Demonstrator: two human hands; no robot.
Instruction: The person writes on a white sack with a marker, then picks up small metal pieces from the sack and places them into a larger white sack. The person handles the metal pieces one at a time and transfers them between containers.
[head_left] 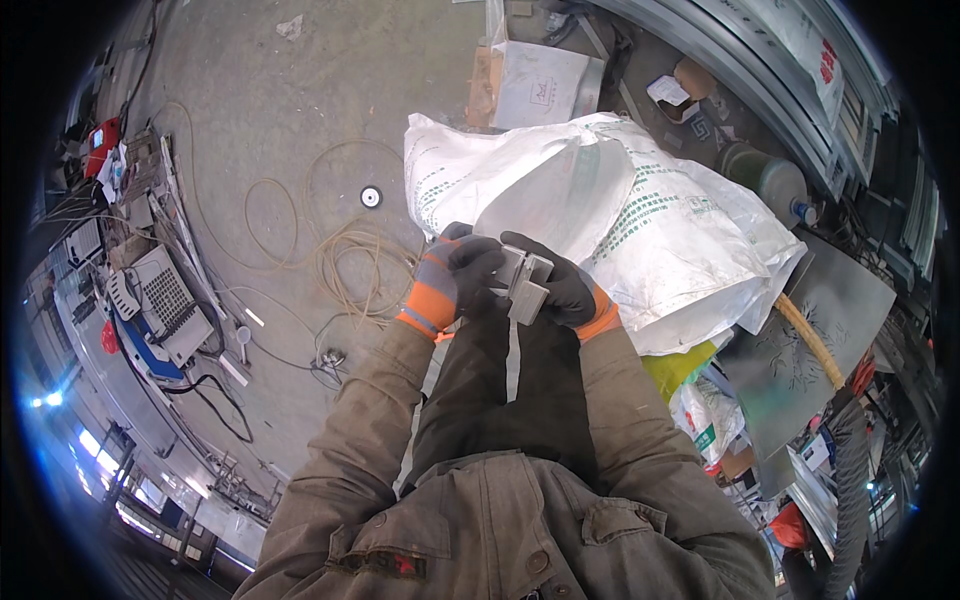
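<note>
Small silvery metal bracket pieces (527, 288), with angled, channel-like shapes, are held above my lap between my hands. My left hand (458, 272), in a dark grey and orange work glove, is closed with its fingertips at the left edge of the metal. From the other side my right hand (562, 288), gloved alike, grips the pieces, its fingers over the top. Just beyond the hands lies a large white woven sack (660, 215) with green print. Anything smaller between the left fingers is hidden.
Coiled pale hose (355, 270) and a small black-and-white wheel (371, 197) lie on the concrete floor to the left. Beyond them is equipment with a perforated grey casing (172, 305). A metal sheet (835, 340), a large bottle (770, 185) and long metal profiles (760, 90) stand at right.
</note>
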